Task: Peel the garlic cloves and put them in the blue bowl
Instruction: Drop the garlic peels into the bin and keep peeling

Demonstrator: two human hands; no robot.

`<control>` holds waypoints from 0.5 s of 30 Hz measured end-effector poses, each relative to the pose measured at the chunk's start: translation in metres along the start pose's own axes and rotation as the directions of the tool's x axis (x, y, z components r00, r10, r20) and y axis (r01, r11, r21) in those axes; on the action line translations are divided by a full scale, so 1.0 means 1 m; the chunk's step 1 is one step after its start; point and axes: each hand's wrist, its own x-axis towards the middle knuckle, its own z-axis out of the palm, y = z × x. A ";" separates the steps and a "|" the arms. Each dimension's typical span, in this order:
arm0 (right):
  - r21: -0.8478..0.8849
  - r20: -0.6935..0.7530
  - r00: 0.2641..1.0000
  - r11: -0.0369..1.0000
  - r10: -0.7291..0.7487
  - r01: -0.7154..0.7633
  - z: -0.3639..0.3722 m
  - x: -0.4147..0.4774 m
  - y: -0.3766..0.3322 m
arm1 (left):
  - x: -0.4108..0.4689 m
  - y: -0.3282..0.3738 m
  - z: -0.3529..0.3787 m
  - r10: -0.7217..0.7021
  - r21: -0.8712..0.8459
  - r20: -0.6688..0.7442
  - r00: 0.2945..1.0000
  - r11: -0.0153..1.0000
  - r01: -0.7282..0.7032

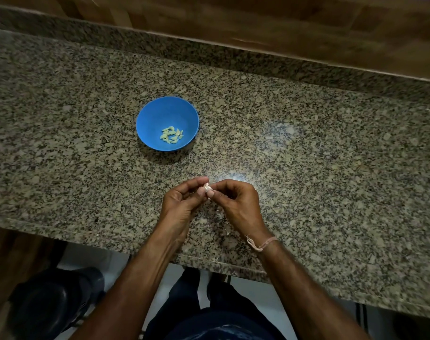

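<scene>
A speckled granite counter [307, 148] runs under and beyond both hands, with a wooden wall panel [258, 25] behind it, far past the fingertips. Ahead of the hands and off to the left-hand side sits the blue bowl [157, 114], well apart from them, with a small heap of peeled cloves [172, 135] lying on its floor.

The left hand [182, 202] and the right hand [236, 202] meet just above the counter's near part, fingertips touching. Both have their fingers curled in, and between the thumbs and forefingers of the two they pinch one garlic clove [207, 187], pale and seemingly still partly in its skin. It is too small to tell which way its length runs. A thread bracelet [260, 244] circles the right wrist. A few scraps of papery skin [227, 232] lie on the counter just under the right wrist.

The step in hand looks like stripping this clove. Once bare, it must travel forward and leftward to the bowl, and the left hand is the nearer of the two for that drop.
</scene>
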 end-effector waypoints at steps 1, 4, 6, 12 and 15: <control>-0.005 0.010 1.000 1.000 0.003 -0.003 -0.001 0.001 -0.001 | 0.000 0.000 0.000 -0.019 -0.019 -0.003 1.000 1.000 0.019; -0.024 0.041 0.999 1.000 0.003 -0.002 -0.004 0.001 0.000 | 0.000 -0.001 0.001 -0.072 -0.018 -0.019 0.997 0.997 0.072; -0.077 0.045 0.999 0.997 0.003 0.000 -0.006 0.001 0.001 | 0.000 -0.002 0.000 -0.068 0.067 -0.032 0.997 0.995 0.070; -0.227 -0.006 1.000 0.974 -0.021 0.019 -0.001 -0.001 0.010 | 0.006 -0.012 -0.008 -0.109 0.201 -0.119 0.987 0.971 0.131; -0.319 -0.043 0.995 0.945 -0.089 0.071 0.005 -0.002 0.017 | 0.009 -0.016 -0.010 -0.148 0.185 -0.148 0.978 0.967 0.175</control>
